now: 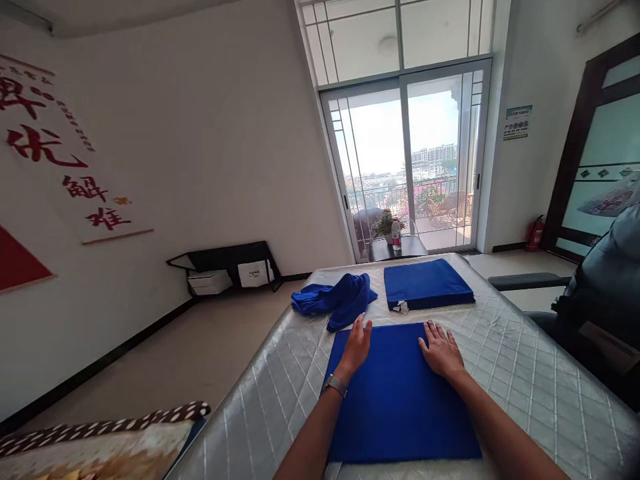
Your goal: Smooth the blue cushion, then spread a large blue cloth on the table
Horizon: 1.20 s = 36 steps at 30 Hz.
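A flat blue cloth (400, 407) lies spread as a near square on the quilted silver surface in front of me. My left hand (356, 347), with a watch on the wrist, rests at its far left part, fingers stretched forward and nothing held. On the far right corner my right hand (440, 348) lies palm down, fingers spread. Just beyond the left hand is a crumpled blue cloth (335, 299). Past the right hand sits a neat stack of folded blue cloths (427, 283) with white tags at its near left corner.
The silver quilted mattress (530, 373) carries all the cloths. A small dark table (400, 249) with a plant and a bottle (397, 235) stands beyond it, before glass sliding doors. On the right is a black chair (605, 287); at the left wall, a black rack (230, 257).
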Available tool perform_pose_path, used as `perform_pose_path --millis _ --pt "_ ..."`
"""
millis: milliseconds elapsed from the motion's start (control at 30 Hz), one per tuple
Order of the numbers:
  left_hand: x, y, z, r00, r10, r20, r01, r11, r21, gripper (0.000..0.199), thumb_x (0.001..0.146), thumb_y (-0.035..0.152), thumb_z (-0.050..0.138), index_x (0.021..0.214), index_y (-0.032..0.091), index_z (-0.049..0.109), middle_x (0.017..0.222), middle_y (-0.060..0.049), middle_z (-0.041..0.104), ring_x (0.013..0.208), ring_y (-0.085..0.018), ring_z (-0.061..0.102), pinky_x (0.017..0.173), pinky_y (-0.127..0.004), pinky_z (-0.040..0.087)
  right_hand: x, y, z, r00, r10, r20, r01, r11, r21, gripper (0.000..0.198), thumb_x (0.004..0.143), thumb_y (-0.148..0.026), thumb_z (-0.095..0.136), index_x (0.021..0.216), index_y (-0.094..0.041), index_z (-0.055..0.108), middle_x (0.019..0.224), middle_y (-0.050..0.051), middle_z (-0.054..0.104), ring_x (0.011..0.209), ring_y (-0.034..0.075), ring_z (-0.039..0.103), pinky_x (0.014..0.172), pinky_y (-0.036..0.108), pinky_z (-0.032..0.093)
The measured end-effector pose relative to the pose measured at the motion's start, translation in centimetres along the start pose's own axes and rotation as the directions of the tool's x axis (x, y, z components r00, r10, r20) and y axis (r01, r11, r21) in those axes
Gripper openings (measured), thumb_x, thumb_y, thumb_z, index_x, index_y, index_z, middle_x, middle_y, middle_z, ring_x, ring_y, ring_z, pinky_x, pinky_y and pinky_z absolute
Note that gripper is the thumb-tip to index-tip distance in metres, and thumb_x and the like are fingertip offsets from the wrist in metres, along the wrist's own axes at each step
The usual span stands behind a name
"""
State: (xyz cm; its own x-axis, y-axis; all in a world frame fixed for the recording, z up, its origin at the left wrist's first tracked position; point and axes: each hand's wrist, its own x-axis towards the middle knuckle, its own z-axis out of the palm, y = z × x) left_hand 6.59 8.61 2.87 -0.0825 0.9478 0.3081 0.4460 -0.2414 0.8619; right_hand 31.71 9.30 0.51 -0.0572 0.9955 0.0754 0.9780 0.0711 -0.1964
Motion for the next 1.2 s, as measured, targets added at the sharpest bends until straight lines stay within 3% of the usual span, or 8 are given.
perform_pose_path --millis 133,233,367,500,667,933,1067,1200 --pt "-2.9 3.1 5.5 0.971 0.093 0.221 -0.082 0.995 -0.057 0.056 0.094 0.059 0.042 0.14 0.026 0.049 0.149 -0.006 0.047 0.14 -0.024 0.037 0.118 -0.038 0.026 -0.1 0.1 -0.2 1.0 0.002 0.01 -0.003 1.0 0.025 0.065 0.097 -0.046 0.024 0.155 -0.017 0.019 0.161 0.006 0.017 0.148 0.021 0.011 0.119 0.044 0.001" --pt "-3.5 5.1 9.7 0.928 0.164 0.335 -0.111 0.979 -0.171 0.058 0.096 0.058 0.038 0.143 0.025 0.045 0.15 -0.007 0.045 0.14 -0.023 0.037 0.118 -0.038 0.026 -0.3 0.3 -0.2 1.0 -0.017 0.022 0.016 1.0 0.02 0.063 0.097 -0.039 0.024 0.155 -0.016 0.021 0.161 0.006 0.017 0.148 0.021 0.01 0.119 0.044 0.003" --pt "-1.3 6.8 14.3 0.957 0.117 0.266 -0.046 0.965 -0.259 0.064 0.096 0.062 0.032 0.141 0.019 0.047 0.148 -0.011 0.047 0.139 -0.025 0.038 0.118 -0.039 0.024 -0.4 0.6 -0.1 0.997 -0.074 0.02 0.074 0.997 -0.024 0.062 0.094 -0.026 0.028 0.155 -0.016 0.021 0.161 0.006 0.017 0.148 0.022 0.009 0.119 0.045 0.006" --pt "0.3 6.9 16.3 0.976 0.062 0.208 -0.009 0.969 -0.246 0.062 0.095 0.062 0.036 0.14 0.021 0.047 0.147 -0.011 0.048 0.139 -0.026 0.039 0.118 -0.04 0.022 -0.3 0.9 0.2 0.994 -0.105 0.039 0.108 0.992 -0.067 0.063 0.092 -0.024 0.031 0.154 -0.016 0.024 0.161 0.007 0.019 0.148 0.023 0.008 0.119 0.046 0.006" --pt "-0.1 6.3 16.1 0.977 0.075 0.199 -0.029 0.974 -0.227 0.06 0.092 0.059 0.045 0.14 0.023 0.047 0.146 -0.01 0.049 0.138 -0.026 0.039 0.119 -0.042 0.016 0.1 1.3 0.6 0.992 -0.117 0.038 0.121 0.986 -0.115 0.063 0.092 -0.023 0.03 0.154 -0.018 0.023 0.161 0.006 0.02 0.148 0.023 0.01 0.119 0.046 0.006" --pt "0.5 5.9 14.9 0.979 0.074 0.189 -0.019 0.961 -0.276 0.062 0.093 0.061 0.043 0.14 0.022 0.047 0.148 -0.01 0.046 0.139 -0.026 0.038 0.117 -0.039 0.023 0.1 0.7 0.4 0.997 -0.077 0.022 0.079 0.994 -0.08 0.061 0.095 -0.031 0.025 0.154 -0.018 0.023 0.161 0.004 0.019 0.148 0.022 0.01 0.119 0.046 0.007" --pt "0.7 4.7 11.9 0.982 0.058 0.179 -0.006 0.96 -0.28 0.061 0.094 0.062 0.039 0.139 0.023 0.048 0.15 -0.009 0.045 0.141 -0.025 0.036 0.117 -0.039 0.023 0.3 0.3 0.4 1.0 -0.029 -0.003 0.029 0.999 -0.035 0.065 0.096 -0.045 0.021 0.155 -0.016 0.02 0.162 0.004 0.017 0.148 0.023 0.011 0.119 0.046 0.006" --pt "0.6 2.8 7.1 0.989 0.022 0.145 0.016 0.966 -0.257 0.06 0.094 0.063 0.038 0.14 0.026 0.048 0.15 -0.006 0.045 0.142 -0.026 0.034 0.118 -0.041 0.024 0.5 0.3 0.7 0.999 -0.027 -0.018 0.027 0.999 -0.028 0.067 0.096 -0.046 0.022 0.155 -0.016 0.02 0.161 0.004 0.017 0.148 0.023 0.012 0.119 0.045 0.005"
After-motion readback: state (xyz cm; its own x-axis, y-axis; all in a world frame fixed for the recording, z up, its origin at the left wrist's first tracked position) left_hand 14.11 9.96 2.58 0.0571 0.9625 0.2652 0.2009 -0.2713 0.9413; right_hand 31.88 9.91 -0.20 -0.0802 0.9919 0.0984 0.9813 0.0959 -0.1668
